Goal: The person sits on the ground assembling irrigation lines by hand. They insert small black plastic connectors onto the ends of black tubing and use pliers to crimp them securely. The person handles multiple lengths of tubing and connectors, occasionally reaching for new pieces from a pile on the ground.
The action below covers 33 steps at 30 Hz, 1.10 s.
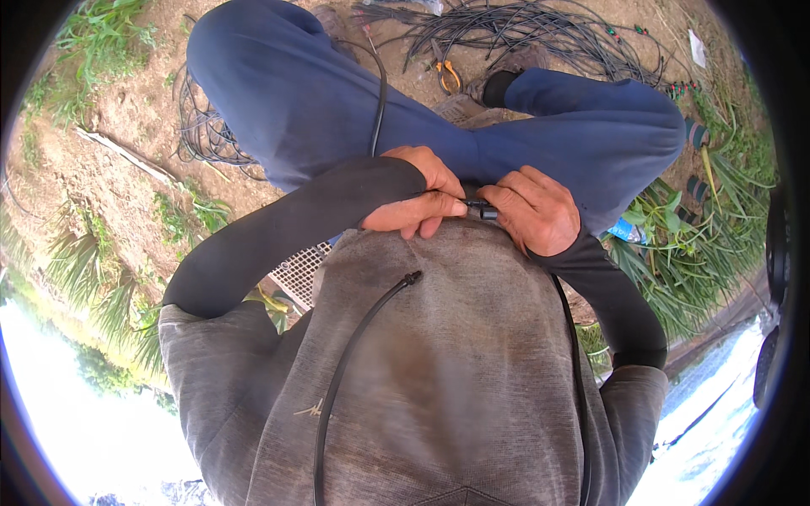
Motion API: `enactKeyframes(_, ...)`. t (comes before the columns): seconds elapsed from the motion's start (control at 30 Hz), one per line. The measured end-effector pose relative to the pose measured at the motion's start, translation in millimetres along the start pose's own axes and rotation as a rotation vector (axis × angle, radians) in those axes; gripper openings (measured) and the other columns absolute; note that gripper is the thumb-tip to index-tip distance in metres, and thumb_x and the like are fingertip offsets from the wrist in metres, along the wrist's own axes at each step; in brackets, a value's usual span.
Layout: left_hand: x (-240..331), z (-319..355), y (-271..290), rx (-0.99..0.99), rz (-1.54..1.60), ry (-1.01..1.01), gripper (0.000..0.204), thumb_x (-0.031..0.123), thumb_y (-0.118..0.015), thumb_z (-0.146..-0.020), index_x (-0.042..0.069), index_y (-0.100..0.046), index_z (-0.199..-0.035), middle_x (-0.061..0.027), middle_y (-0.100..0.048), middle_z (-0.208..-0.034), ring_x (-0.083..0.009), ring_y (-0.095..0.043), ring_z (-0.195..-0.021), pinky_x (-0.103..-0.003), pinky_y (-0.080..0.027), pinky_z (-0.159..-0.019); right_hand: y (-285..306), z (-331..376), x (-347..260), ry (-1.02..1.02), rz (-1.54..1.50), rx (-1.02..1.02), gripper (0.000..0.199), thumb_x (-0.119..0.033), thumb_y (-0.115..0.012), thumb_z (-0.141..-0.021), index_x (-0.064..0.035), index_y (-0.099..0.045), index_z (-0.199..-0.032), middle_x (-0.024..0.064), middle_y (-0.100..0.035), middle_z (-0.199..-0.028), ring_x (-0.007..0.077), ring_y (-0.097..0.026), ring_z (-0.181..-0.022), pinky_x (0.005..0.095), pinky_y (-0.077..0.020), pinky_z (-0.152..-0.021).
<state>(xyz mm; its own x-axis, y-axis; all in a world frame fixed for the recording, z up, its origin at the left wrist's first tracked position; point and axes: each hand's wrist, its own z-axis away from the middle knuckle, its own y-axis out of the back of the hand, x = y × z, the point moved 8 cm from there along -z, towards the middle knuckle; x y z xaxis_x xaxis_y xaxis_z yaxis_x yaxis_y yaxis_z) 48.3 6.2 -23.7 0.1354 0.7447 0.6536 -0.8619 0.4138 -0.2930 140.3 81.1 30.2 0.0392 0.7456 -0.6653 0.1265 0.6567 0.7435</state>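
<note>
Two Hands Pinched One Black Fitting [483, 212]

One shirt [472, 354] filled six o'clock from mid-view. One tangled pile [515, 38] of black tubing, too dense to count, lay at one o'clock, and one coil [211, 135] at ten. Two lengths crossed the shirt: the left length [324, 413] at seven, the right length [582, 396] at four. One tube [380, 97] ran just before twelve, passing behind the left wrist; such tubing was probably light and springy, best held near its end. Of two hands, the right hand [540, 211] curled its fingers on the fitting's right end; the left hand [413, 209] pinched its left. One pliers [454, 72] lay just past twelve. The fitting, at two o'clock near mid-view, looked light, hard and perhaps slippery, best gripped round its barrel.
</note>
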Motion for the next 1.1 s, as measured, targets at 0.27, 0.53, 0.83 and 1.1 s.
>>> enactKeyframes(0.27,18.1,12.9,2.1,0.581,-0.697,-0.577,0.019,0.02,-0.069,-0.083,0.006,-0.066,-0.095,-0.0085,-0.065,-0.073,-0.0245,-0.064,-0.065,-0.037,-0.049,-0.058,-4.2,3.9,8.3,-0.11,-0.039,-0.001,0.014,-0.007,-0.07,-0.073,-0.0013,-0.058,-0.078,0.0101,-0.055,-0.073,0.0273,-0.053,-0.061,0.0366,-0.0463,-0.056)
enactKeyframes(0.53,22.6,27.9,-11.4,0.714,-0.766,-0.852,0.019,0.022,-0.069,-0.08,0.007,-0.058,-0.077,-0.0059,-0.055,-0.061,-0.0233,-0.059,-0.053,-0.035,-0.046,-0.046,-25.0,16.6,12.8,-0.545,-0.557,-0.251,0.027,-0.022,-0.054,-0.097,-0.0032,-0.055,-0.079,0.0096,-0.054,-0.068,0.022,-0.053,-0.06,0.0332,-0.043,-0.057)
enactKeyframes(0.83,24.3,34.8,-20.0,0.711,-0.806,-0.936,0.015,0.015,-0.068,-0.079,0.007,-0.056,-0.077,-0.0046,-0.053,-0.059,-0.0196,-0.058,-0.051,-0.032,-0.044,-0.042,-39.2,25.5,14.1,-0.675,-0.709,-0.383,0.032,-0.029,-0.049,-0.1,-0.0051,-0.055,-0.08,0.0049,-0.056,-0.069,0.014,-0.051,-0.061,0.0292,-0.0436,-0.059)
enactKeyframes(1.1,20.1,17.3,-5.5,0.499,-0.221,-0.75,0.021,0.016,-0.064,-0.089,0.004,-0.057,-0.073,-0.0099,-0.054,-0.06,-0.0267,-0.054,-0.051,-0.036,-0.04,-0.047,-26.9,19.4,4.2,-0.568,-0.657,-0.182,0.016,-0.014,-0.06,-0.093,-0.0018,-0.056,-0.083,0.0105,-0.056,-0.07,0.0251,-0.052,-0.059,0.0331,-0.0446,-0.058)
